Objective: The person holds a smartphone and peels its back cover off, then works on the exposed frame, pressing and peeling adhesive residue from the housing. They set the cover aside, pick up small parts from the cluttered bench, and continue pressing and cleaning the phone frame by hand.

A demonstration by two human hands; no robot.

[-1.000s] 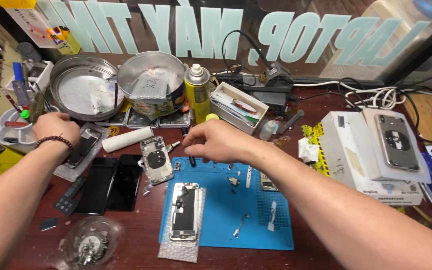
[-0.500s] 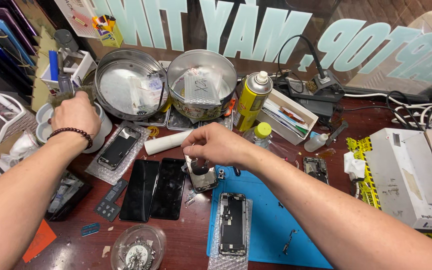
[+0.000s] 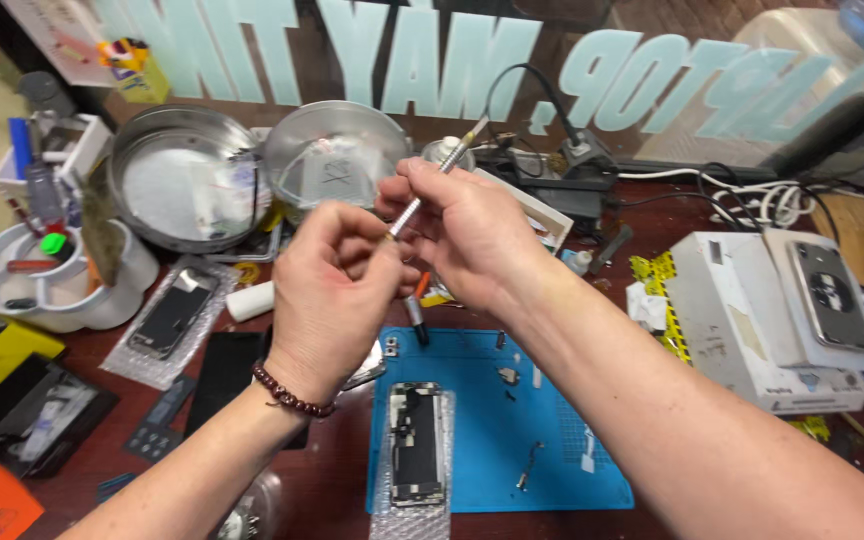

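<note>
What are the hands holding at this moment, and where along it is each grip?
A thin metal precision screwdriver. The right hand grips its shaft around the middle, while the left hand pinches the lower tip end. The top end sticks out free.

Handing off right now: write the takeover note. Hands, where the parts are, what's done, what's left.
Right hand: gripping a thin metal screwdriver, raised above the bench.
Left hand: pinching the tool's lower tip end.
Opened phone: lies on bubble wrap at the blue mat's left side, untouched.
Small loose parts scattered on the mat.
Done: phone is open, internals exposed.
Left: neither hand is at the phone; the parts on the mat are still out of it.
</note>
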